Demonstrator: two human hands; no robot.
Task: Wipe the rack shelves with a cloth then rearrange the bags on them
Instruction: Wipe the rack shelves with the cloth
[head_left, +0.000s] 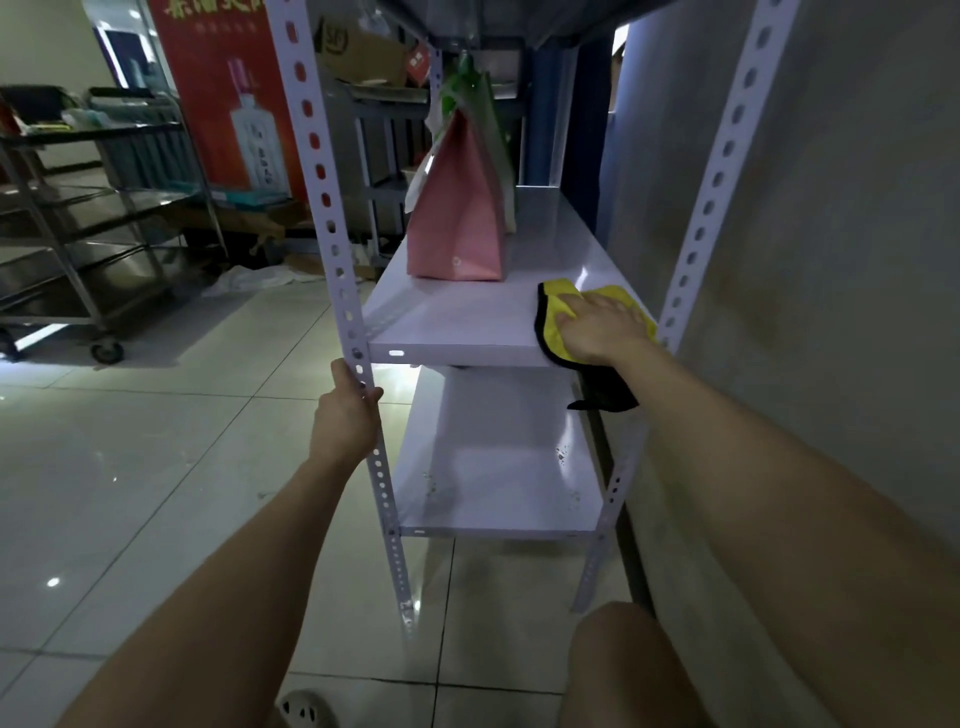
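Note:
A white metal rack stands against the wall on the right. On its middle shelf (457, 317) my right hand (602, 325) presses flat on a yellow cloth with a black edge (553, 317) at the near right corner; part of the cloth hangs over the front edge. A pink paper bag (457, 218) stands upright further back on that shelf, with a green bag (480, 104) behind it. My left hand (345, 410) grips the rack's front left upright (332, 228) just below the middle shelf. The lower shelf (498, 483) is bare, with dark specks.
A grey wall (831, 260) runs along the rack's right side. A steel trolley on wheels (78, 234) stands at the left, a red poster (234, 104) behind it. Cardboard boxes (363, 52) sit on a further rack. The floor is shiny tile. My knee (623, 665) is low down.

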